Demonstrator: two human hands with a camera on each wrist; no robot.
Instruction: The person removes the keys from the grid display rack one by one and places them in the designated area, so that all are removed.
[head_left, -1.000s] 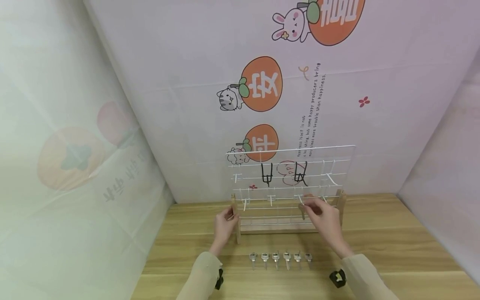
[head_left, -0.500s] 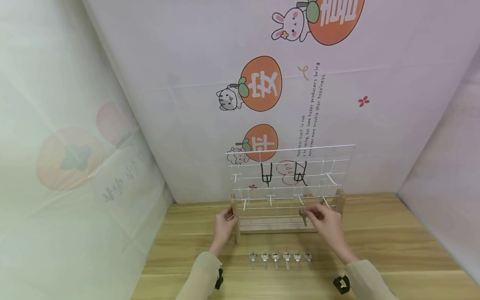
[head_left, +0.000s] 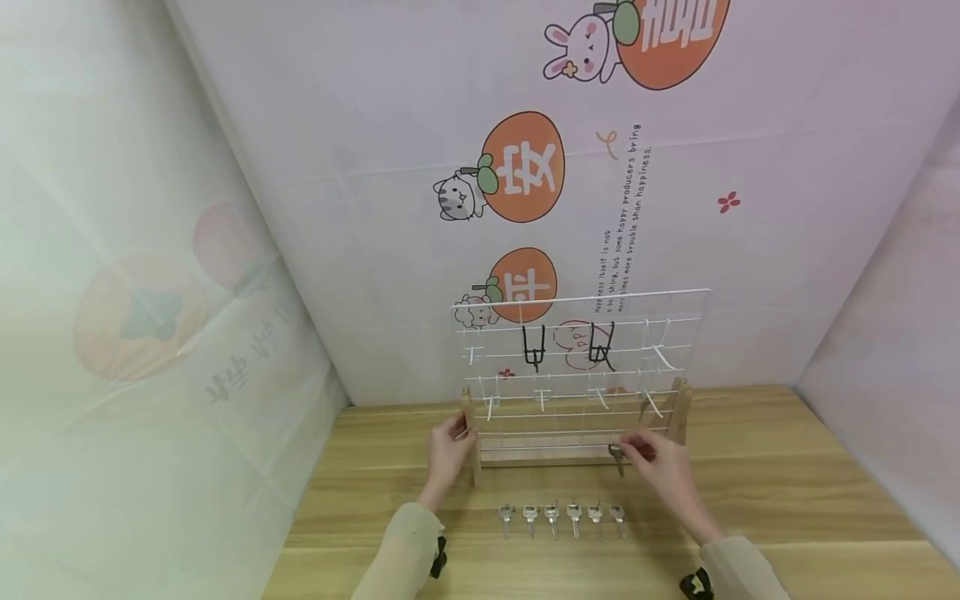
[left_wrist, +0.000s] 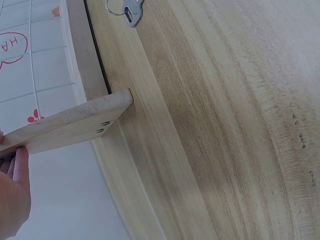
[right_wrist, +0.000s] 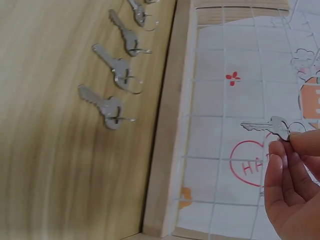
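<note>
A white wire grid rack (head_left: 581,297) on a wooden base stands on the table. My left hand (head_left: 448,450) grips its left wooden post (head_left: 475,467); in the left wrist view the fingers (left_wrist: 22,167) press against that board. Between thumb and fingertips, my right hand (head_left: 662,467) pinches a silver key (right_wrist: 278,128) by its small ring, in front of the rack's lower right part. The key's blade sticks out away from the fingers. Several more silver keys (head_left: 574,518), each with a ring, lie in a row on the table before the rack.
White hooks (head_left: 543,400) and two black hooks (head_left: 533,348) hang on the grid. A patterned cloth wall (head_left: 390,250) rises behind the rack, with another cloth (head_left: 150,417) at the left. The wood-grain table (head_left: 757,475) extends to both sides.
My right hand has come down from near a white hook, bringing the key lower and slightly right, towards the table. My left hand stays on the post.
</note>
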